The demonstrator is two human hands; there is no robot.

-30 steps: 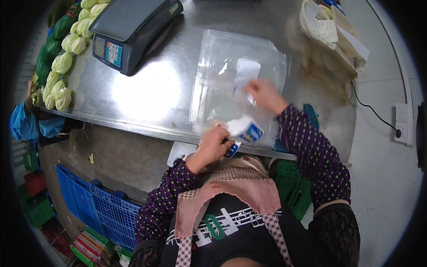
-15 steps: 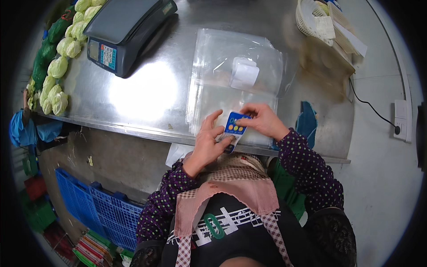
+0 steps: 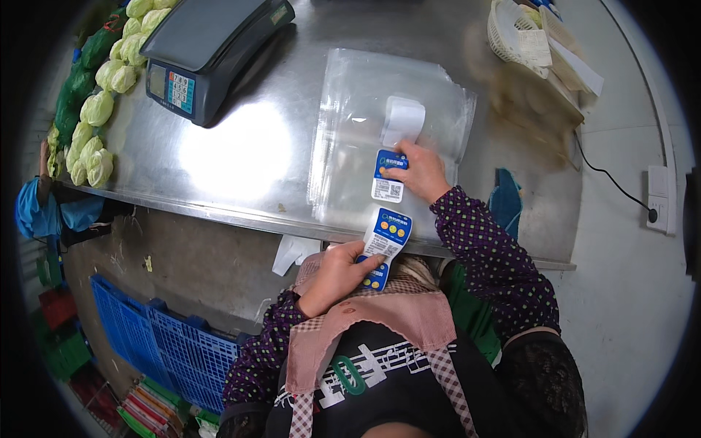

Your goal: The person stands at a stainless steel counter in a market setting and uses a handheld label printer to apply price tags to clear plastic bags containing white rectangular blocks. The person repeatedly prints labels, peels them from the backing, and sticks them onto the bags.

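My left hand (image 3: 342, 271) pinches a strip of blue-and-white labels (image 3: 389, 232) in front of my apron, by the table's front edge. Between the fingers of my right hand (image 3: 421, 172) is a single blue-and-white label (image 3: 387, 188), held over the stack of clear plastic bags (image 3: 350, 95). The label lies close against the bags; whether it touches them I cannot tell. Just beyond the right hand, a folded white paper (image 3: 404, 119) shows on the bags.
A dark grey scale (image 3: 212, 51) stands at the back left, beside pale green cabbages (image 3: 98, 109) along the metal table's left edge. To the right lie a teal cloth (image 3: 505, 203) and a white basket (image 3: 504, 33). Blue plastic pallets (image 3: 168, 339) stand below.
My right hand has moved away from the left, up over the bags, with one label now apart from the strip. My left hand has drawn slightly down towards my apron, the strip still in it.
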